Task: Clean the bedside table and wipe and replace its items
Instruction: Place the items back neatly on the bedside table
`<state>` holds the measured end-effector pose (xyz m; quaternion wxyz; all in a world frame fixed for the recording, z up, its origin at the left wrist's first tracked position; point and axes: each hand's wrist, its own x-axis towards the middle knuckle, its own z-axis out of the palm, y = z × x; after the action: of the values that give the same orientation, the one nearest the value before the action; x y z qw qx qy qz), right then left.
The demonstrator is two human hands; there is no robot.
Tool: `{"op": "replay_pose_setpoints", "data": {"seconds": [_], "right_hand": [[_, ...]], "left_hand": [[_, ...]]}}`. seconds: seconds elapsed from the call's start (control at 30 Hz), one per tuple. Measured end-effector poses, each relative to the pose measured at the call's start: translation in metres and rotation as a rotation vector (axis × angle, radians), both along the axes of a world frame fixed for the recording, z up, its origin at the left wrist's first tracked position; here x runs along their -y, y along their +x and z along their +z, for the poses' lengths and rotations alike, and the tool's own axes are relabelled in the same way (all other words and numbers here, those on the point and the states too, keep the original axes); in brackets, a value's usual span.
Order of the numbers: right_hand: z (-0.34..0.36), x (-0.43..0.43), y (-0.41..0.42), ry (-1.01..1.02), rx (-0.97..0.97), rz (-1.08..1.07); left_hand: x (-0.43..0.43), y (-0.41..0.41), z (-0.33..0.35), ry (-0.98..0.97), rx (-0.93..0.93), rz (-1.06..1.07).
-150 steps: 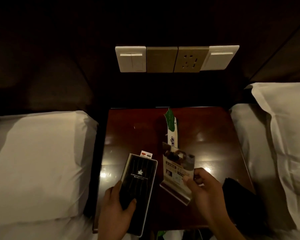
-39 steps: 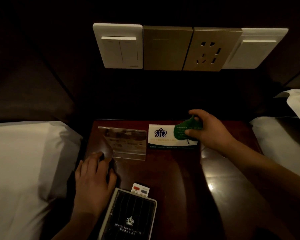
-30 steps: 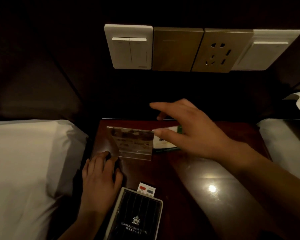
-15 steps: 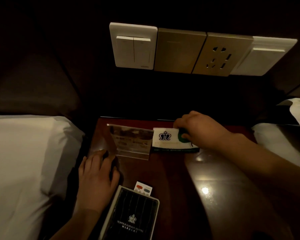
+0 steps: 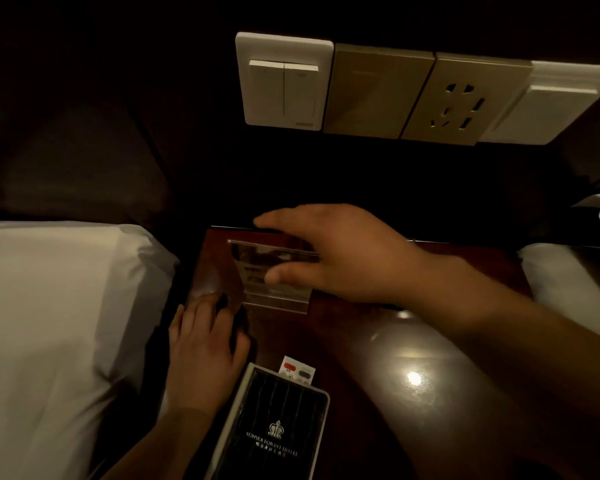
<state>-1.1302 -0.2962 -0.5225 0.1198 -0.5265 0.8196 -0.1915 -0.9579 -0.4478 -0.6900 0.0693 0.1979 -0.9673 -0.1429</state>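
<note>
A clear acrylic sign stand (image 5: 257, 271) stands at the back left of the dark wooden bedside table (image 5: 371, 344). My right hand (image 5: 343, 254) reaches over the stand's right end, thumb in front of its face and fingers spread above and behind its top edge. My left hand (image 5: 201, 348) lies flat on the table's left front part, holding nothing visible. A black hotel folder (image 5: 278, 427) lies at the near edge, with a small white card (image 5: 297, 367) poking out from under its far end. The white logo card with the green leaf is hidden behind my right hand.
White pillows flank the table on the left (image 5: 59, 323) and right (image 5: 568, 289). A wall panel with switches (image 5: 283, 81) and a socket (image 5: 461, 102) sits above the table. A lamp glare (image 5: 413, 378) shines on the table's right half.
My right hand has left the logo card at the back and moved left onto the acrylic stand. My left hand and the folder have stayed put.
</note>
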Motion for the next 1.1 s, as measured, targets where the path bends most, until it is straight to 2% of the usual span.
{"op": "replay_pose_setpoints", "data": {"seconds": [0.07,0.23,0.37,0.6,0.73,0.83,0.9,0.93,1.0,1.07,1.1], "right_hand": [[-0.006,0.01,0.003,0.063,-0.099,0.036],[-0.014,0.014,0.006,0.005,-0.124,0.028],[-0.023,0.028,0.011,0.046,-0.186,-0.118],[-0.005,0.039,0.018,0.051,0.04,-0.247],[0.003,0.048,0.025,0.025,0.263,-0.283],[0.001,0.05,0.033,0.016,0.303,-0.209],[-0.006,0.042,0.033,-0.08,0.4,-0.226],[-0.011,0.036,0.029,-0.176,0.413,-0.282],[-0.024,0.022,0.014,-0.325,0.298,-0.426],[-0.039,0.016,0.003,-0.337,0.264,-0.519],[-0.046,0.018,0.0,-0.315,0.342,-0.531]], "left_hand": [[-0.001,0.001,-0.001,-0.001,-0.026,0.002],[-0.003,-0.005,0.001,0.039,-0.07,0.013],[-0.002,0.0,0.002,0.078,-0.089,0.032],[0.004,0.004,0.002,0.187,-0.174,-0.022],[0.004,0.002,-0.002,0.202,-0.218,0.011],[0.004,0.0,-0.004,0.157,-0.245,0.066],[0.004,0.003,-0.007,0.105,-0.253,0.082],[0.005,0.003,-0.007,0.097,-0.262,0.084],[0.004,0.001,-0.007,0.114,-0.275,0.095],[0.002,-0.002,-0.004,0.133,-0.276,0.119],[0.002,-0.002,-0.004,0.136,-0.28,0.127]]}}
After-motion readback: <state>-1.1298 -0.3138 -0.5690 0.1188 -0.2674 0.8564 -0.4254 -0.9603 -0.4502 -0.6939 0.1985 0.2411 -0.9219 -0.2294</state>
